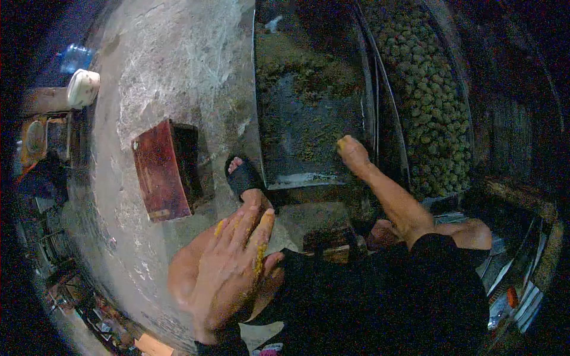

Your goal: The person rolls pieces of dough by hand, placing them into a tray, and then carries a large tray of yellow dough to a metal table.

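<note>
My left hand (234, 255) is raised over my bent knee, fingers stretched out and holding nothing. Yellow paste is smeared along its thumb side and fingers. Above the near right part of a dark metal tray (279, 151), my right hand (356, 157) is closed in a fist. Some yellow paste (341, 143) shows at its curled fingers; how much lies inside is hidden. Crumbly yellow-brown material (314, 74) is heaped toward the tray's far half, with thinner crumbs scattered nearer me.
Right of the tray, a long second tray (395, 127) holds many round greenish-yellow balls (430, 107). A reddish-brown box-like stool (159, 172) stands on the concrete floor (172, 71) beside my sandalled foot (242, 175). A white tub (83, 88) and a blue water bottle (77, 58) are far left.
</note>
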The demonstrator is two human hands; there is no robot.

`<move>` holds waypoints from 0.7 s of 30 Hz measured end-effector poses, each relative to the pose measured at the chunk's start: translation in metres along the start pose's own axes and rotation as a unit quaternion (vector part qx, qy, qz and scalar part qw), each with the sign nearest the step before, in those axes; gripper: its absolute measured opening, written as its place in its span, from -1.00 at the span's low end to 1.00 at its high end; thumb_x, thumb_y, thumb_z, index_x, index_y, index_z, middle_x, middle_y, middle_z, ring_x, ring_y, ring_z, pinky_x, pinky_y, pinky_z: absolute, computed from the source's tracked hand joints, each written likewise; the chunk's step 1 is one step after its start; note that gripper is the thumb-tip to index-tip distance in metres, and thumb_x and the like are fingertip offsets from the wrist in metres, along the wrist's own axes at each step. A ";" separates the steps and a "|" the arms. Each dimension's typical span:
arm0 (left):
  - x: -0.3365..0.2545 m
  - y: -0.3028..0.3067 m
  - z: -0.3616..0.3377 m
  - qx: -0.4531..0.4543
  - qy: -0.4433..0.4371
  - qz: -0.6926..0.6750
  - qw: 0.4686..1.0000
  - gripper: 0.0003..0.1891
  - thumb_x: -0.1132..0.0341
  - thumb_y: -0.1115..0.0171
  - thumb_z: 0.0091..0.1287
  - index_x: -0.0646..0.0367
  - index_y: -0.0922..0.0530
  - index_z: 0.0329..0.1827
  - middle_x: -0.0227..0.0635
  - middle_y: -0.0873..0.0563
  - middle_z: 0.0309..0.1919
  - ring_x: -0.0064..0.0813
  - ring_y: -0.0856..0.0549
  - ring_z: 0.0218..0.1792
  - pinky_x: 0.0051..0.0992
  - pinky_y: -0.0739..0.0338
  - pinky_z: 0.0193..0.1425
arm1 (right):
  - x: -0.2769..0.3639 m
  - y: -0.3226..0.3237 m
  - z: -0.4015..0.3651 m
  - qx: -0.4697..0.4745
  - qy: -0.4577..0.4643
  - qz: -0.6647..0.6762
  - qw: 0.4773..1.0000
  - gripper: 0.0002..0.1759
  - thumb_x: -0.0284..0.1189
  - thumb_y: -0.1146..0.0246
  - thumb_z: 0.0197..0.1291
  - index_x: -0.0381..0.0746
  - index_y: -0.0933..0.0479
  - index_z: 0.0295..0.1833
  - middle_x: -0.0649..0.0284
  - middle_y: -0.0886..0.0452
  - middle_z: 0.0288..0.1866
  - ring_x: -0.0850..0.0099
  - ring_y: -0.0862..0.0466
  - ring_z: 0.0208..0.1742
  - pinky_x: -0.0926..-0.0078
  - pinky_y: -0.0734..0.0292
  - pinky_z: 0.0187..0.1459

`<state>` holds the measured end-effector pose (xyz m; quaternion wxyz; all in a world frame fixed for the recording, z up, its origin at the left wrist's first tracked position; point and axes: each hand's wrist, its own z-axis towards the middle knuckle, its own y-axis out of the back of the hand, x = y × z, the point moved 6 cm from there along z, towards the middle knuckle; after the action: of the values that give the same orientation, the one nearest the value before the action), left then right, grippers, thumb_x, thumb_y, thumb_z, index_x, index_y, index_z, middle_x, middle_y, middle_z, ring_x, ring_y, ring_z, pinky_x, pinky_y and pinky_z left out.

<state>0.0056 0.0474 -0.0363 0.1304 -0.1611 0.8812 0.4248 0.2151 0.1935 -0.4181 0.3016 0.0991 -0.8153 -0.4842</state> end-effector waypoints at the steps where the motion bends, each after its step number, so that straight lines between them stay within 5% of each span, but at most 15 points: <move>1: -0.002 0.003 0.003 -0.005 -0.004 0.018 1.000 -0.30 0.13 -0.24 0.17 0.10 -0.20 0.37 -0.10 -0.29 0.31 -0.09 -0.35 0.29 -0.13 -0.19 0.37 | 0.007 -0.007 0.002 -0.031 0.028 -0.031 0.999 -0.77 -0.40 -0.27 0.01 -0.20 -0.48 -0.19 0.01 -0.46 -0.14 0.06 -0.52 -0.06 0.23 -0.50 -0.11; 3: -0.007 0.003 -0.002 -0.025 -0.013 0.036 0.999 -0.33 0.15 -0.21 0.18 0.11 -0.22 0.35 -0.08 -0.33 0.28 -0.10 -0.38 0.25 -0.12 -0.22 0.35 | 0.008 0.000 0.002 -0.074 0.059 -0.073 0.993 -0.78 -0.45 -0.26 0.00 -0.21 -0.48 -0.20 0.00 -0.46 -0.22 0.05 -0.53 -0.13 0.27 -0.50 -0.11; 5: -0.004 0.003 -0.005 -0.074 -0.012 0.114 0.991 -0.33 0.18 -0.20 0.21 -0.10 -0.15 0.39 -0.27 -0.42 0.21 -0.23 -0.51 0.13 -0.28 -0.59 -0.02 | 0.000 -0.007 0.013 -0.021 -0.015 -0.041 0.999 -0.79 -0.42 -0.24 0.07 -0.25 -0.49 -0.18 0.07 -0.52 -0.25 0.16 -0.56 -0.19 0.20 -0.51 -0.16; 6: -0.002 0.001 -0.008 -0.072 -0.009 0.112 0.991 -0.33 0.18 -0.20 0.21 -0.10 -0.15 0.39 -0.27 -0.42 0.21 -0.23 -0.51 0.13 -0.28 -0.59 -0.02 | 0.003 0.003 0.009 -0.018 -0.013 -0.040 0.999 -0.79 -0.42 -0.24 0.07 -0.25 -0.49 -0.18 0.07 -0.52 -0.25 0.16 -0.56 -0.19 0.20 -0.51 -0.16; 7: -0.001 -0.001 -0.008 -0.105 -0.025 0.113 0.988 -0.35 0.18 -0.20 0.21 -0.09 -0.18 0.38 -0.28 -0.44 0.20 -0.23 -0.50 0.13 -0.28 -0.59 -0.03 | -0.010 0.023 0.006 0.010 -0.120 0.257 0.959 -0.77 -0.39 -0.26 0.08 -0.26 -0.49 -0.17 0.12 -0.54 -0.24 0.21 -0.57 -0.21 0.21 -0.52 -0.20; 8: -0.002 0.000 -0.011 -0.132 -0.040 0.113 0.984 -0.38 0.18 -0.20 0.22 -0.07 -0.22 0.36 -0.29 -0.45 0.18 -0.23 -0.50 0.13 -0.27 -0.59 -0.04 | -0.015 0.030 -0.005 0.042 -0.216 0.530 0.819 -0.75 -0.36 -0.28 0.10 -0.26 -0.50 -0.16 0.18 -0.56 -0.22 0.27 -0.59 -0.23 0.22 -0.54 -0.24; 11: -0.013 0.007 -0.016 -0.138 -0.063 0.095 0.984 -0.42 0.18 -0.19 0.23 0.02 -0.28 0.32 -0.22 -0.47 0.16 -0.19 -0.49 0.14 -0.26 -0.54 0.05 | -0.016 0.060 -0.028 0.031 -0.226 0.785 0.576 -0.75 -0.25 -0.26 0.16 -0.21 -0.50 -0.19 0.26 -0.56 -0.34 0.41 -0.59 -0.38 0.47 -0.52 -0.40; 15: -0.018 -0.002 -0.017 -0.183 -0.110 0.099 0.972 -0.45 0.18 -0.17 0.25 0.13 -0.31 0.29 -0.13 -0.46 0.17 -0.13 -0.47 0.15 -0.27 -0.45 0.18 | -0.014 0.064 -0.044 -0.089 -0.276 0.743 0.603 -0.73 -0.19 -0.19 0.23 -0.19 -0.49 -0.27 0.26 -0.52 -0.50 0.46 -0.54 -0.50 0.50 -0.41 -0.54; 18: -0.024 0.000 -0.019 -0.174 -0.116 0.089 0.974 -0.45 0.18 -0.16 0.26 0.18 -0.30 0.29 -0.05 -0.45 0.17 -0.08 -0.46 0.15 -0.28 -0.36 0.26 | -0.026 0.041 -0.034 -0.113 -0.268 0.559 0.776 -0.62 -0.14 -0.16 0.24 -0.21 -0.47 -0.48 0.34 -0.41 -0.64 0.49 -0.46 -0.57 0.41 -0.29 -0.59; 21: -0.027 -0.005 -0.019 -0.184 -0.129 0.096 0.970 -0.48 0.12 -0.05 0.34 0.19 -0.30 0.30 -0.02 -0.46 0.15 -0.11 -0.47 0.17 -0.20 -0.31 0.28 | -0.020 0.047 -0.037 -0.164 -0.304 0.406 0.846 -0.59 -0.14 -0.17 0.22 -0.26 -0.46 -0.51 0.29 -0.42 -0.65 0.41 -0.47 -0.56 0.30 -0.32 -0.52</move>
<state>0.0304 0.0343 -0.0188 0.1697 -0.0404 0.7749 0.6075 0.2594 0.1996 -0.3730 0.2207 -0.4441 -0.7422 -0.4508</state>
